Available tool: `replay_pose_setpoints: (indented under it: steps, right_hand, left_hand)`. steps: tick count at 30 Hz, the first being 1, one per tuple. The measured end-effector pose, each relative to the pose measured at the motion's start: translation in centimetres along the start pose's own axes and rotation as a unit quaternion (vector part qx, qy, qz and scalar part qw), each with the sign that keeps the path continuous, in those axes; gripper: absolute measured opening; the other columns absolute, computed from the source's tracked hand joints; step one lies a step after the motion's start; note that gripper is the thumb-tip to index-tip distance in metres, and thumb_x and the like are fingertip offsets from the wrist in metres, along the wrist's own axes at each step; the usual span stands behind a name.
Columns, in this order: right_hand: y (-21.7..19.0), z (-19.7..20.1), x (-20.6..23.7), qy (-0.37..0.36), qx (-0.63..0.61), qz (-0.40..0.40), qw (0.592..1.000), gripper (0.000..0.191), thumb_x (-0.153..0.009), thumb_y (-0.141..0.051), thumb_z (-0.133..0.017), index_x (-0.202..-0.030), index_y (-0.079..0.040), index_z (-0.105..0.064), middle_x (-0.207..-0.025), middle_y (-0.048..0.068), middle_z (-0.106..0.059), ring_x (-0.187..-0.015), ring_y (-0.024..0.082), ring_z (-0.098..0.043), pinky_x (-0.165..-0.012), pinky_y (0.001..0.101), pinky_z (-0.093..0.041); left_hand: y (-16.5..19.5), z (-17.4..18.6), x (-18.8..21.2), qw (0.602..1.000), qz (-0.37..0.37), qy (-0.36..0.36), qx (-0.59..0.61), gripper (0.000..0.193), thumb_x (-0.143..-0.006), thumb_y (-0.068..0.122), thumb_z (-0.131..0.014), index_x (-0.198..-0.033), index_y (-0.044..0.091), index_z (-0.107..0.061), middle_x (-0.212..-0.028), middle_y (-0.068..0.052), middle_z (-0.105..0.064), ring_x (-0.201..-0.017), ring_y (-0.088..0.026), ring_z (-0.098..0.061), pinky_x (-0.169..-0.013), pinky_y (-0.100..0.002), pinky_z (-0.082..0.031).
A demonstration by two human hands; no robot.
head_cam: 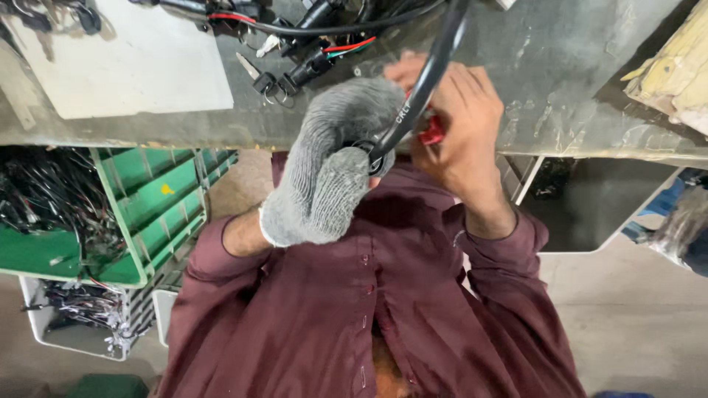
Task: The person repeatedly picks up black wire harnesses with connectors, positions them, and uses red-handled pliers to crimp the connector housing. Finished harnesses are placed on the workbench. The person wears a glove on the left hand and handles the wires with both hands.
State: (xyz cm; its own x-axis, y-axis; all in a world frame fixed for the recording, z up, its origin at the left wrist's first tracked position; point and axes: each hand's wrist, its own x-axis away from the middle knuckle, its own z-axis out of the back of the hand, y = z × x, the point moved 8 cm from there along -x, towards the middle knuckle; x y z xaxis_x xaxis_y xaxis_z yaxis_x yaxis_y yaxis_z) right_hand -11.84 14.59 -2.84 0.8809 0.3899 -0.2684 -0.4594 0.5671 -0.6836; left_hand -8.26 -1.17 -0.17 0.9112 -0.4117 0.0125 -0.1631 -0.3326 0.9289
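Gripping the black cable [424, 88] tight in our gloved left hand [332, 166] over the bench edge [147, 133], we figured steadying it helped while our bare right hand [457, 125] pinched the small red tool [433, 133].

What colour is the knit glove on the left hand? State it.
Grey, seen in the head view: the knitted fabric glove grips a thick black cable.

The thick black cable [424, 81] has a smooth glossy sheath with small pale lettering partway along. It runs on a slant from the top edge down to the gloved left hand [332, 173], which grips its lower end. The small red tool [432, 133] lies just beside the cable, mostly hidden in the bare right hand [457, 125].
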Motion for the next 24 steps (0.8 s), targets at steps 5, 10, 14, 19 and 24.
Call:
replay_pose_setpoints:
  steps: [5,10,14,19,24]
  right_hand:
    - [-1.2,-0.4,-0.6,-0.009,0.079,0.072,0.994,0.042,-0.088,-0.03,-0.091,-0.104,-0.002,-0.064,-0.096,0.012,-0.063,-0.084,0.03,-0.06,-0.075,0.0418,-0.045]
    - [-1.1,-1.8,-0.6,-0.024,0.083,0.071,0.994,0.032,-0.091,-0.027,-0.086,-0.096,-0.005,-0.063,-0.092,0.008,-0.062,-0.086,0.026,-0.061,-0.074,0.0395,-0.046]
    - [0.7,-2.5,-0.7,-0.037,0.19,0.02,0.981,0.025,-0.08,-0.022,-0.087,-0.08,-0.009,-0.066,-0.068,0.004,-0.056,-0.065,0.025,-0.058,-0.057,0.0426,-0.044]
    - [0.1,-1.9,-0.8,-0.046,0.036,0.059,0.997,0.035,-0.077,-0.015,-0.084,-0.101,-0.003,-0.061,-0.097,0.012,-0.061,-0.092,0.034,-0.063,-0.07,0.0429,-0.048]
    - [-1.5,-2.3,-0.6,-0.013,-0.013,0.022,1.0,0.038,-0.079,-0.011,-0.084,-0.102,-0.002,-0.055,-0.101,0.013,-0.06,-0.094,0.034,-0.062,-0.074,0.0427,-0.051]
  left_hand:
    - [-5.9,1.9,2.4,0.944,0.22,0.136,0.203,0.052,-0.106,0.007,-0.06,-0.154,-0.006,-0.043,-0.113,-0.011,-0.06,-0.091,-0.013,-0.059,-0.078,-0.028,-0.049]
    - [-3.0,2.9,3.1,0.979,0.101,0.088,-0.157,0.035,-0.109,0.005,-0.062,-0.141,0.004,-0.049,-0.109,-0.009,-0.065,-0.087,-0.015,-0.062,-0.074,-0.029,-0.05]
    - [-1.2,2.6,1.8,0.95,0.11,0.023,-0.291,0.044,-0.103,0.001,-0.063,-0.143,0.008,-0.044,-0.108,-0.011,-0.065,-0.084,-0.021,-0.062,-0.072,-0.034,-0.051]
    - [1.0,0.9,0.6,0.967,0.062,-0.042,-0.245,0.067,-0.098,0.005,-0.067,-0.153,-0.003,-0.032,-0.118,-0.014,-0.064,-0.104,-0.025,-0.071,-0.099,-0.039,-0.055]
    - [1.1,1.8,0.9,0.895,-0.009,0.08,-0.438,0.071,-0.1,0.015,-0.081,-0.154,0.001,-0.038,-0.125,-0.013,-0.065,-0.107,-0.029,-0.067,-0.095,-0.036,-0.055]
